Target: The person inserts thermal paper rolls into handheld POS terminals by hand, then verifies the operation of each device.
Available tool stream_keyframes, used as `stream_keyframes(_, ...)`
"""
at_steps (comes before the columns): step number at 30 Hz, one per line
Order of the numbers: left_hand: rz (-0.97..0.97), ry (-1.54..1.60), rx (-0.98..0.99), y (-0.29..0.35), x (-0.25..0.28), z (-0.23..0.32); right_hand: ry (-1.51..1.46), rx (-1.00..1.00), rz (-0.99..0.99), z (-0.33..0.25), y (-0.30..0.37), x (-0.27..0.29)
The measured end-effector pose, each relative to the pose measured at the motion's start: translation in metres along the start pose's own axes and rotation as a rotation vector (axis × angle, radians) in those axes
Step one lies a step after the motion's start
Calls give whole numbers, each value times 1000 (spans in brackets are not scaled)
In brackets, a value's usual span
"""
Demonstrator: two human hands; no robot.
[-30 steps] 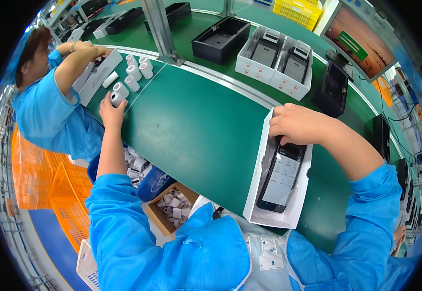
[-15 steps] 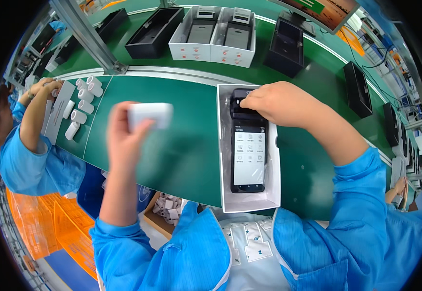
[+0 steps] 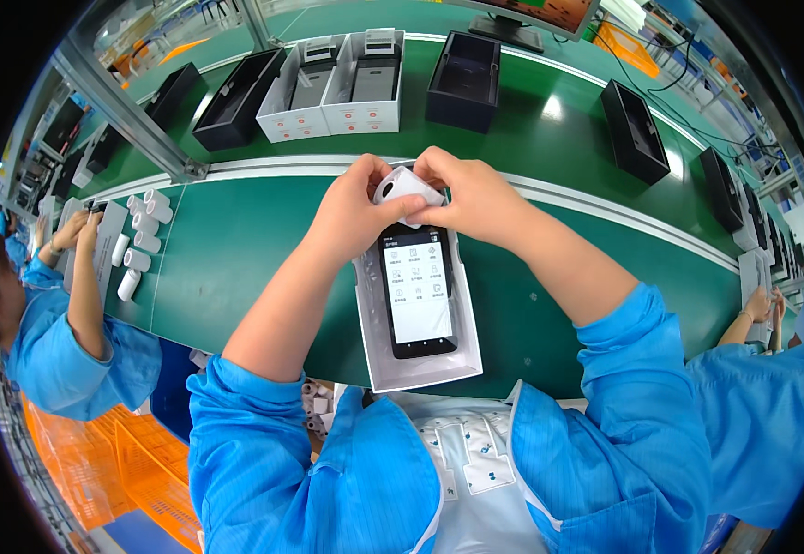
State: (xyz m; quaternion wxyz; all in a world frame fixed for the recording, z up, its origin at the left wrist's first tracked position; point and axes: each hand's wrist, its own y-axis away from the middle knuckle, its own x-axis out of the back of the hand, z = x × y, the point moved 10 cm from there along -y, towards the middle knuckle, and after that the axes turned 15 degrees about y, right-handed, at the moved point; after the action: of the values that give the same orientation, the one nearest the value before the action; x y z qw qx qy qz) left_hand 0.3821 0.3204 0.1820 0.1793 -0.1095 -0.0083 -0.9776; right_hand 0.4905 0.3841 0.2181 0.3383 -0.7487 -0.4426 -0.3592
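Note:
Both hands meet over the far end of a white open box (image 3: 372,355) on the green bench. Between them is a white paper roll (image 3: 406,189), tilted so that its dark core hole shows. My left hand (image 3: 362,205) is closed on the roll's left side, thumb across its front. The fingers of my right hand (image 3: 453,191) grip it from the right. Inside the box lies a black handheld payment terminal (image 3: 420,295), screen lit with rows of icons. My hands and the roll hide the terminal's far end.
Several white paper rolls (image 3: 146,224) stand and lie at the left, beside a co-worker's hands (image 3: 77,226). Beyond the metal rail are two white boxes (image 3: 362,115) holding devices, and black box trays (image 3: 465,78). An orange crate (image 3: 144,452) sits low at left; another person's arm (image 3: 753,309) is at right.
My left hand has brought the paper roll from the left to the box's far end. My right hand has left the terminal's top and joined it on the roll. The view has shifted.

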Motion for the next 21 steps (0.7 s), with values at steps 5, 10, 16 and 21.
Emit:
stream_keyframes(5, 55, 426, 26, 8, 0, 6, -104, -56, 70, 17, 7, -2)
stream_keyframes(10, 166, -198, -280, 15, 18, 33, -25, -3, 141, 15, 15, -4)
stream_keyframes(16, -46, -538, -462, 4, 5, 33, 644, 219, 449, -46, 27, 5)
stream_keyframes(21, -29, -618, -511, 1, 12, 38, 714, 158, 262, -51, 18, 1)
